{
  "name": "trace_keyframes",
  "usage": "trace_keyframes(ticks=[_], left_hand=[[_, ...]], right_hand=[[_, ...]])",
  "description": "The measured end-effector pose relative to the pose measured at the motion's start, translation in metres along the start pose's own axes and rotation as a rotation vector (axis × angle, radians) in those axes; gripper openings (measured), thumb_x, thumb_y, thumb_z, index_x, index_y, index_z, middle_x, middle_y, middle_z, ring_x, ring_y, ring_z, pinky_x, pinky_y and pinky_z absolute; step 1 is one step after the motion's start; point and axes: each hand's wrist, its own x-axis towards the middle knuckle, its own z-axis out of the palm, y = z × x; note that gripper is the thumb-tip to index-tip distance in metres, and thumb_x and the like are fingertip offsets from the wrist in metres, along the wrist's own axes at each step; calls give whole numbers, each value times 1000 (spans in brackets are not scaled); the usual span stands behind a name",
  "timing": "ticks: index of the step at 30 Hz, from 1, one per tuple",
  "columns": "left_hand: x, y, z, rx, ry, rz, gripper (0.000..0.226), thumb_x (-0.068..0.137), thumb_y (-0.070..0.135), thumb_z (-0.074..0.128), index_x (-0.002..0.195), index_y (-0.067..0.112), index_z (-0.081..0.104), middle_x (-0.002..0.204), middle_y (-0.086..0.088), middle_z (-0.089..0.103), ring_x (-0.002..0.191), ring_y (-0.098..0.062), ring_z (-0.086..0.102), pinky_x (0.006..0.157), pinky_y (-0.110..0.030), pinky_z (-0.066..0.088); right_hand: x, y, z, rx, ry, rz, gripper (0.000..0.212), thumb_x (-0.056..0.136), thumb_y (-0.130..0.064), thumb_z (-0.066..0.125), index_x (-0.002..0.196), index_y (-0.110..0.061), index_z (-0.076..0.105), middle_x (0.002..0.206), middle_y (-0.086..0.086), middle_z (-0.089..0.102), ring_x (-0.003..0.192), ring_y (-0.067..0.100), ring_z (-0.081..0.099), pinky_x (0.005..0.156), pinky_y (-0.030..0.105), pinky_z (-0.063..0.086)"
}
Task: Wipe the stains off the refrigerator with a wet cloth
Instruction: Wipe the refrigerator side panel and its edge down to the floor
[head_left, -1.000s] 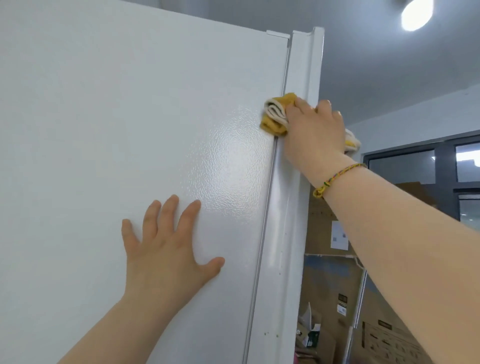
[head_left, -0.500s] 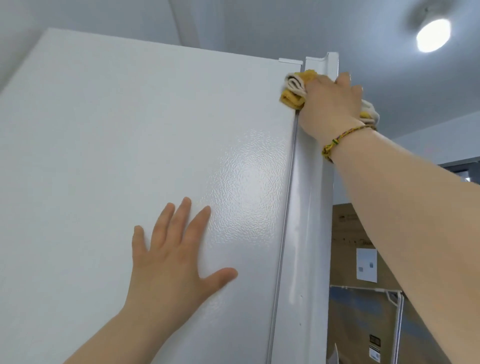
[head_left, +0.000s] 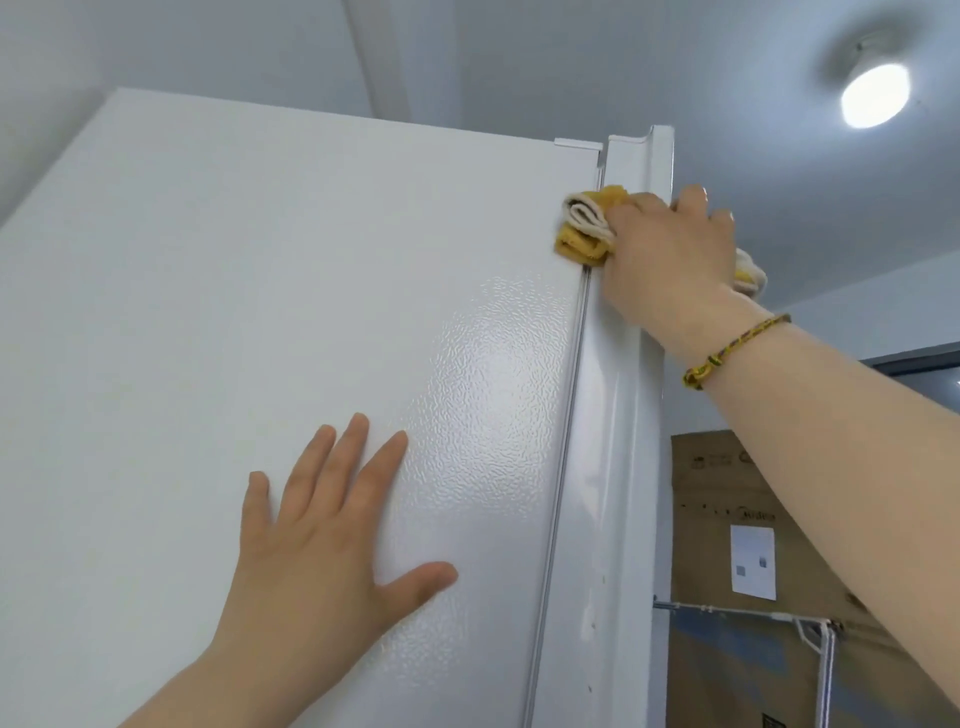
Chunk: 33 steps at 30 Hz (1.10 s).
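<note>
- Refrigerator fills our view, white with a pebbled side panel; its door edge runs up the right side
- Our right hand grips the cloth, a bunched yellow and white rag, pressed against the door edge near the top corner; a bit of cloth pokes out behind the wrist; a braided bracelet circles that wrist
- Our left hand lies flat on the side panel, fingers spread wide, holding nothing
- Small specks mark the door edge lower down; a cardboard box stands beyond; a ceiling lamp glows above
</note>
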Motion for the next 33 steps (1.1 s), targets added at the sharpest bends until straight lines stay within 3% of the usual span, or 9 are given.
trace_keyframes(ticks=[6, 8, 15, 17, 19, 21, 23, 27, 33], left_hand=[[1, -2, 7, 23, 78, 22, 83, 78, 77, 6, 129, 21, 42, 134, -2, 38, 120, -21, 34, 79, -60, 42], [4, -4, 8, 30, 98, 23, 83, 79, 76, 7, 129, 21, 42, 135, -3, 44, 120, -22, 34, 79, -60, 43], [0, 0, -3, -3, 26, 26, 82, 79, 76, 10, 132, 20, 38, 133, -10, 52, 122, -22, 30, 81, -60, 42], [-1, -2, -5, -32, 33, 21, 88, 76, 79, 8, 137, 22, 32, 141, -5, 40, 126, -20, 24, 88, -62, 38], [-2, 0, -7, -92, 19, -1, 97, 63, 87, 3, 142, 32, 11, 145, 7, 9, 134, -12, 8, 103, -59, 23], [-3, 1, -8, -151, 20, -26, 97, 50, 88, 5, 132, 39, -11, 140, 16, -15, 139, -8, -8, 111, -51, 5], [-4, 2, -12, -148, 6, -41, 96, 48, 82, 5, 132, 41, -17, 144, 18, -20, 141, -11, -12, 112, -46, -1], [-7, 4, -14, -128, -44, -42, 104, 53, 82, 15, 144, 36, -3, 155, 8, -10, 141, -12, -12, 111, -43, -1], [-8, 4, -15, -147, -68, -46, 90, 75, 66, 43, 146, 31, 0, 155, 5, -10, 142, -14, -11, 112, -44, -3]], right_hand=[[71, 2, 0, -48, 10, 49, 32, 90, -3, 35, 120, 0, 48, 128, 18, 47, 125, 35, 32, 98, 46, 30], [73, -1, -1, -5, 0, 66, 31, 90, -3, 36, 118, 2, 48, 127, 20, 48, 126, 36, 31, 98, 45, 31], [-56, -10, -9, 198, -82, -34, 38, 82, 1, 47, 120, -1, 50, 125, 17, 49, 125, 33, 37, 103, 40, 31], [-118, -19, -6, 138, -77, -239, 44, 64, 5, 69, 108, 4, 61, 114, 20, 61, 115, 38, 53, 99, 48, 40], [-134, -8, 5, 116, 12, -320, 44, 52, 5, 80, 94, 2, 69, 102, 19, 68, 104, 41, 60, 92, 55, 40], [-123, -5, -2, 173, -85, -254, 33, 68, 5, 69, 99, -3, 67, 111, 13, 65, 121, 40, 46, 109, 45, 21], [-115, -10, -3, 197, -164, -147, 30, 82, 2, 51, 109, -8, 61, 122, 6, 56, 125, 33, 33, 102, 31, 12], [-176, -31, 13, 248, 39, -102, 32, 71, 0, 40, 91, -4, 65, 100, 12, 66, 88, 30, 46, 77, 33, 31], [-272, -36, 11, 270, -35, -279, 34, 72, -12, 49, 99, -3, 69, 102, 14, 68, 93, 31, 52, 85, 40, 41]])
